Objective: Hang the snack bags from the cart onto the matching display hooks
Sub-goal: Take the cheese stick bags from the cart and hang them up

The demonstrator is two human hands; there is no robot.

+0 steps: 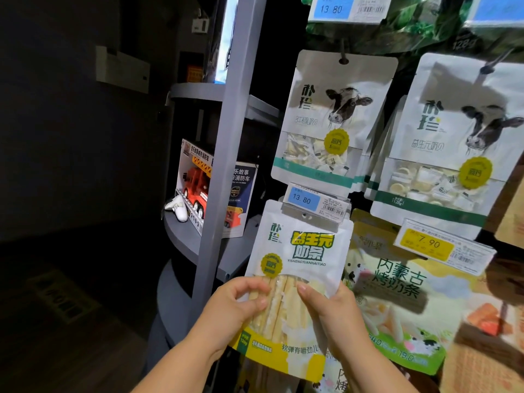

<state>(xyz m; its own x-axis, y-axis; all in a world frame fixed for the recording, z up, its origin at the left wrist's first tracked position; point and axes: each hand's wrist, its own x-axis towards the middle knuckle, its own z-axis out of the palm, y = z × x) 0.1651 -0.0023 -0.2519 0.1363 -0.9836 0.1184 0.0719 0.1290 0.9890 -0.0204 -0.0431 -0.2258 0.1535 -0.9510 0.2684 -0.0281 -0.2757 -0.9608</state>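
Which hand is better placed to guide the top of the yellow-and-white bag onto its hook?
Probably the right hand: it grips the yellow-and-white bag more directly below the blue price tag at the bag's top. The left hand pinches the bag's left edge and can steady it.

I see a white snack bag point(295, 268) with green lettering and a yellow base. The cow-print bags point(334, 117) are white, banded teal; the toy truck point(198, 182) is red.

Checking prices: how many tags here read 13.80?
2: the top blue tag and the middle blue tag, overlapping the held snack bag. A cut-off blue tag top right is unreadable.
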